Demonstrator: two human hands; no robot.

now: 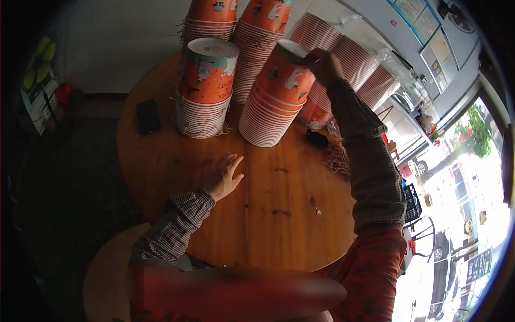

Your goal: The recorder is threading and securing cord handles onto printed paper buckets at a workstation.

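My right hand (pixel 323 65) reaches to the far side of the wooden table, its fingers closed at the upper edge of the top paper bucket (pixel 284 75). That orange, patterned bucket sits bottom up on a leaning stack of nested buckets (pixel 271 118) with pale striped rims. My left hand (pixel 226 180) is nearer to me, low over the table, fingers stretched and holding nothing. Beyond it stands another stack of upside-down paper buckets (pixel 206 91), with twine ends sticking out around its rims.
Taller bucket stacks (pixel 257 48) rise behind, and plastic-wrapped stacks (pixel 351 59) stand at the far right. A black flat object (pixel 148 116) lies at the table's left. A bundle of twine (pixel 337 157) and a small black item (pixel 316 138) lie near my right forearm.
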